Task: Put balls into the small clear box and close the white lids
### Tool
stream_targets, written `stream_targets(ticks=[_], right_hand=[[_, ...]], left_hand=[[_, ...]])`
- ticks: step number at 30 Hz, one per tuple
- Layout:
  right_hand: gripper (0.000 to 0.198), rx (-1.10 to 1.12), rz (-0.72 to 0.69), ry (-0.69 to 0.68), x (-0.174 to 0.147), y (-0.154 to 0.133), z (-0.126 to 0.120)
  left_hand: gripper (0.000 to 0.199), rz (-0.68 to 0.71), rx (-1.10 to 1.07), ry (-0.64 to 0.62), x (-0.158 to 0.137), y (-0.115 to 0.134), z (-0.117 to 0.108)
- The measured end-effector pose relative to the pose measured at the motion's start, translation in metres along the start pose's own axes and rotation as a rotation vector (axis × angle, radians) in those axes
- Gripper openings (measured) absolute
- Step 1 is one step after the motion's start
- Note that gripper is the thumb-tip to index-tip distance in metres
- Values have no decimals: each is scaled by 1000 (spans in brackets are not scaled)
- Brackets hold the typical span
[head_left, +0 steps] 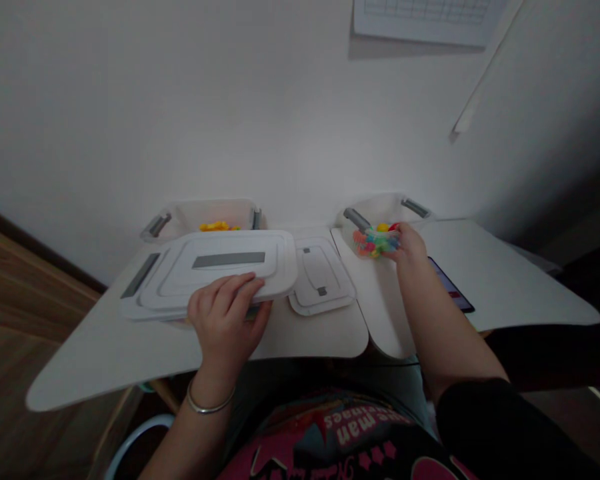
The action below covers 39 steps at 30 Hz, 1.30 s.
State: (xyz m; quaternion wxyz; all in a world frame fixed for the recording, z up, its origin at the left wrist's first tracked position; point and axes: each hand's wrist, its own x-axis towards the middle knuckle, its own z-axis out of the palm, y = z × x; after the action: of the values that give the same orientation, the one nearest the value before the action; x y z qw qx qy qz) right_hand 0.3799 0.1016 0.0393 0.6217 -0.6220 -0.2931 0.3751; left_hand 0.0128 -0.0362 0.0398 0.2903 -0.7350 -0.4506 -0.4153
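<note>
My left hand (pixel 227 317) grips the near edge of a white plastic lid (pixel 177 273) with grey strips, its fingers on top and the thumb below the rim. Whatever lies under this lid is mostly hidden. My right hand (pixel 407 245) is closed around the near right corner of a clear plastic box (pixel 380 205) with grey latches. Small colourful toy pieces (pixel 375 244) fill the bottom of that box. Behind the lid stands another clear box (pixel 190 213), with yellow pieces (pixel 217 226) inside.
A smaller white lid (pixel 325 277) lies flat between the two boxes. A phone (pixel 450 285) rests beside my right forearm. Two white tabletops (pixel 300 340) meet at a seam, with a wall (pixel 280 120) behind them. Below, at left, is a light blue round rim (pixel 135 437).
</note>
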Motion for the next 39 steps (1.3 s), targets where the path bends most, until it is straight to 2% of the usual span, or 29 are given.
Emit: stream_targets(ticks=[2, 4, 10, 13, 16, 20, 23, 29, 31, 32, 34, 35, 36, 37, 39], right_hand=[[1, 83, 113, 91, -10, -6, -6], [6, 149, 169, 119, -20, -12, -14], [9, 48, 105, -54, -45, -26, -28], [7, 6, 123, -154, -59, -28, -24], [5, -1, 146, -310, -73, -25, -18], [11, -83, 131, -486, -87, -17, -8], [10, -102, 142, -526, -94, -14, 0], [14, -135, 105, -483, -91, -11, 6], [13, -197, 53, -410, -90, -9, 1], [12, -232, -17, -363, -90, -9, -4], [16, -315, -244, -314, -96, -14, -15], [18, -364, -393, -338, -102, -18, -20], [20, -457, -507, -418, -108, -23, -25], [20, -558, -564, -499, -116, -27, -29], [19, -716, -580, -664, -129, -35, -32]], left_hand=[[27, -7, -3, -3, 1, 0, -1], [26, -11, -10, 1, 1, 1, -2], [18, -45, -23, 54, 5, 0, -4], [17, -61, -30, 38, 6, 0, -4], [16, -59, -39, 28, 5, 0, -4], [15, -75, -22, 53, 3, -1, -3], [13, -89, -10, 65, 2, -2, -2], [11, -100, -1, 64, 2, -1, -1], [13, -92, 6, 65, 2, -1, -1], [13, -89, 8, 65, 2, -1, -1], [14, -90, 10, 62, 2, -1, -1], [15, -90, 8, 62, 3, -1, -1], [15, -91, 4, 64, 3, -1, 0], [15, -93, 0, 66, 4, -1, 0], [16, -98, -4, 70, 4, 0, 1]])
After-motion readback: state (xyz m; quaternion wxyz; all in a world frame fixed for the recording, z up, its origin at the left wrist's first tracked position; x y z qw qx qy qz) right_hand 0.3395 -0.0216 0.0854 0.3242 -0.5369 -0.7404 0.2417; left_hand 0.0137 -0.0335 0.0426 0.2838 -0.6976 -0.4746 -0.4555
